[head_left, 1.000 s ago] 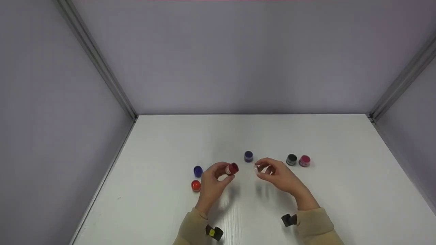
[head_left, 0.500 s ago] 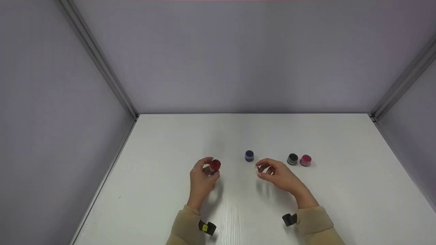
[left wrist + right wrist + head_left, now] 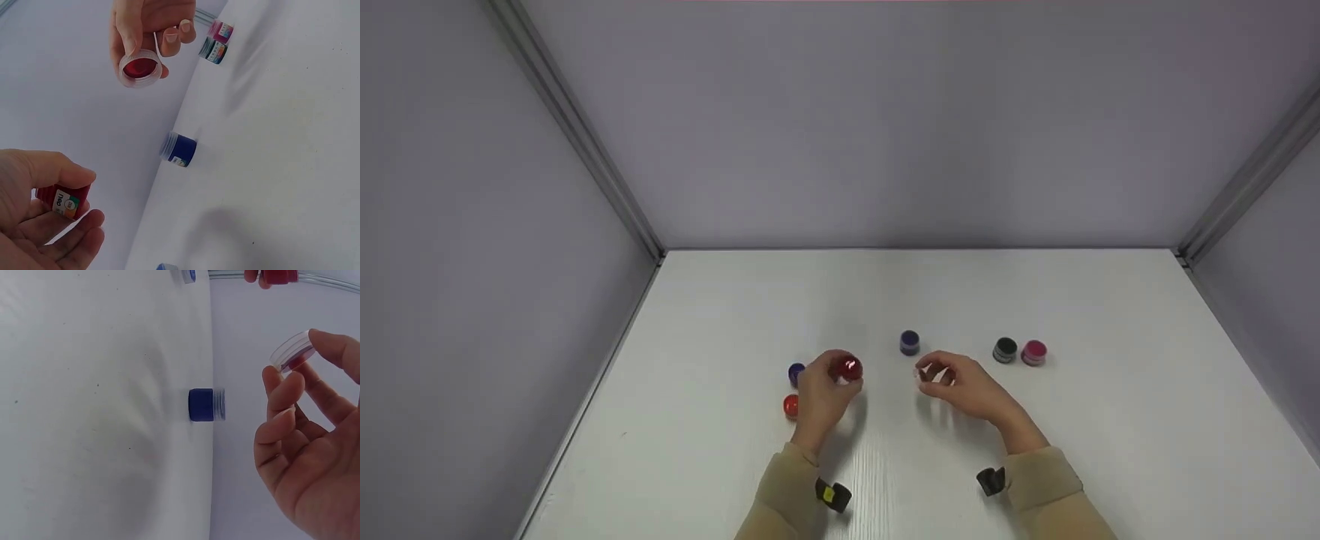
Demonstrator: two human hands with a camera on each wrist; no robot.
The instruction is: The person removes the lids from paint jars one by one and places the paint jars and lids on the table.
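Two bare hands are held just above a white table (image 3: 1035, 300). A small dark-red paint pot with a printed label (image 3: 64, 199) is pinched by the left hand (image 3: 821, 397) btwn thumb and curled fingers, open mouth up. A clear round plastic lid stained red inside (image 3: 139, 68) is pinched at its rim by the right hand (image 3: 964, 386), thumb vs. fingertips. Pot and lid are kept apart. Just outside the left grip, a blue pot (image 3: 796, 373) and an orange-red pot (image 3: 790, 406) stand. Beyond, btwn both grips, is a capped dark-blue pot (image 3: 909, 343). Past the right grip, a black pot (image 3: 1004, 349) and a pink pot (image 3: 1033, 352) stand touching.
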